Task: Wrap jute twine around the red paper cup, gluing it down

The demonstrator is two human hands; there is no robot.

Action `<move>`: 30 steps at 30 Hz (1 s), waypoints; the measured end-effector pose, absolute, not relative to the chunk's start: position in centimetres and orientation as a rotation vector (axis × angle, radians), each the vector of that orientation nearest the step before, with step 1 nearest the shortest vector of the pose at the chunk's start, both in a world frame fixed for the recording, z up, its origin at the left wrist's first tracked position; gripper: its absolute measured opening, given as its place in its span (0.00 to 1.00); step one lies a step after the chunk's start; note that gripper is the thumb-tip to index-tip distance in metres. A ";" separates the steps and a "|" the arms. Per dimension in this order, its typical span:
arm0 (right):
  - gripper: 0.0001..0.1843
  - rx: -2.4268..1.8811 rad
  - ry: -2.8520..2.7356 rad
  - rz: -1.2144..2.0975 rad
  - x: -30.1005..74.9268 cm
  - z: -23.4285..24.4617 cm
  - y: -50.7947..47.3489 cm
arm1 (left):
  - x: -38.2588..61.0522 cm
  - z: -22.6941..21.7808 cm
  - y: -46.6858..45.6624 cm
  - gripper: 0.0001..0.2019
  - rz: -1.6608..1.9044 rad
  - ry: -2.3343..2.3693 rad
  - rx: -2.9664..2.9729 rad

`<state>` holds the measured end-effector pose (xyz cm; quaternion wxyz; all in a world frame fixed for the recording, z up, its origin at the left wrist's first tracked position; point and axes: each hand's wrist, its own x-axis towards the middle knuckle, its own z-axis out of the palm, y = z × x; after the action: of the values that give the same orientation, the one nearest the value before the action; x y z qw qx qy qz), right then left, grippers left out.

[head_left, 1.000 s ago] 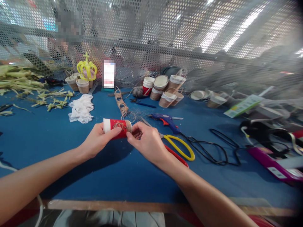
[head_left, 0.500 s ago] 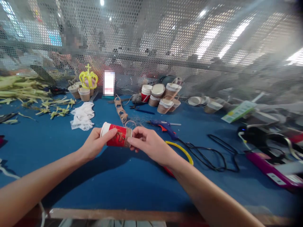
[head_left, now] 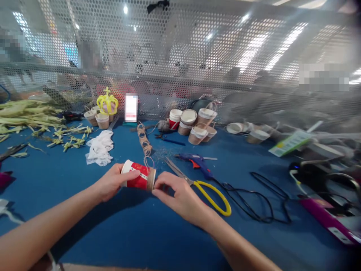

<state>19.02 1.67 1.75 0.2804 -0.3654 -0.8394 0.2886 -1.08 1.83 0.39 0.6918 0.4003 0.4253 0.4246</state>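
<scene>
A red and white paper cup [head_left: 138, 181] lies sideways in my left hand [head_left: 109, 183], its white rim to the left and my thumb across the printed side. Brown twine [head_left: 151, 178] is wrapped in a band around the cup's base end. From the band a strand loops up to a loose twine bundle [head_left: 144, 141] on the table. My right hand [head_left: 176, 194] is at the base end, thumb and forefinger closed at its edge; the other fingers are curled and partly hidden. Yellow-handled scissors [head_left: 211, 195] lie beside my right hand.
Behind the scissors lies a blue glue gun [head_left: 197, 162] with a black cord [head_left: 254, 210]. Twine-wrapped cups [head_left: 197, 134] stand at the back by a perforated metal screen [head_left: 175, 56]. A white cloth [head_left: 100, 148], pale husks [head_left: 28, 111] and a purple power strip [head_left: 324, 216] flank the work area.
The cup has turned about its length, so white lettering shows instead of the gold figure. My right hand has shifted slightly down, uncovering the scissors. The whole view has tilted up a little.
</scene>
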 end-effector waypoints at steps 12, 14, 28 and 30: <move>0.18 -0.930 -2.244 0.939 19.2 1.3 1.7 | -0.2 -0.3 0.8 0.10 0.648 0.958 1.413; 0.19 -0.908 -2.305 0.941 19.1 1.3 1.4 | -0.1 -0.5 0.9 0.11 0.648 0.986 1.373; 0.18 -0.901 -2.245 1.027 18.6 1.6 0.9 | 0.4 -1.0 1.2 0.17 0.726 1.083 0.991; 0.18 -0.907 -2.262 1.016 18.6 1.6 0.9 | 0.4 -1.0 1.2 0.17 0.736 1.095 0.952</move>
<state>18.57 0.89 1.63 0.2481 -0.3329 -0.8299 0.3727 0.38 1.25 -0.97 0.6869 0.4254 0.4892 0.3286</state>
